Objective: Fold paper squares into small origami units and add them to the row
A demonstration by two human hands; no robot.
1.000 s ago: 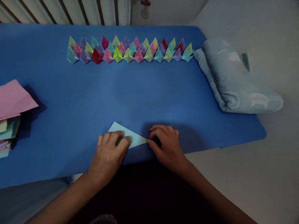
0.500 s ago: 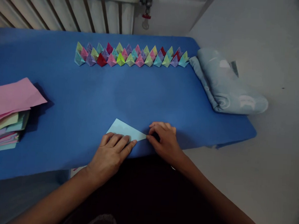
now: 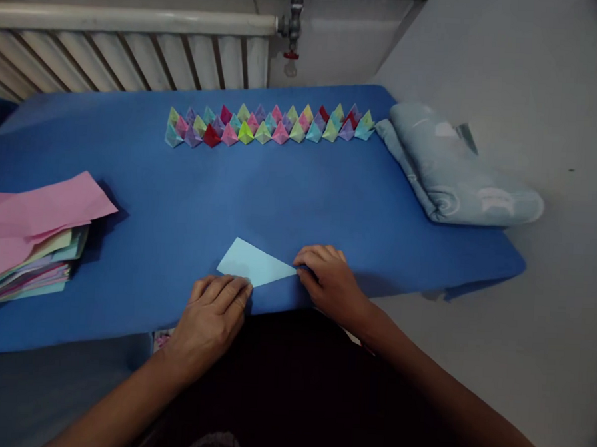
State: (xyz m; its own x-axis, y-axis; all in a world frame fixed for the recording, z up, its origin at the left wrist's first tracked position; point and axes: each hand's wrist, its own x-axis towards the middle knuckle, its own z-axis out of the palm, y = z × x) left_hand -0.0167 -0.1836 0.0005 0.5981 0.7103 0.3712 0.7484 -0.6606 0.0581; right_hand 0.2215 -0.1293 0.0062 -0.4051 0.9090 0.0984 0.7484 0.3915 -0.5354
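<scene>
A light blue sheet of paper (image 3: 254, 261), folded into a kite shape, lies near the front edge of the blue-covered table. Its narrow point is to the right. My left hand (image 3: 218, 309) is at its lower left edge, with curved fingers close together and the fingertips pressed on the paper there. The thumb and fingers of my right hand (image 3: 330, 278) pinch the narrow right tip. The paper's lower left corner is hidden under my left fingers.
Rows of small folded paper pieces (image 3: 263, 133) in many colours stand near the back of the blue table (image 3: 190, 198). A stack of coloured paper (image 3: 54, 207) lies at left, pink on top. At right is a folded grey-blue blanket (image 3: 446, 171) by the wall. A radiator (image 3: 139, 20) stands behind.
My left hand has drawn back left and down toward the lower edge, baring more of the paper. My right hand stays at the tip. The whole view has shifted a little.
</scene>
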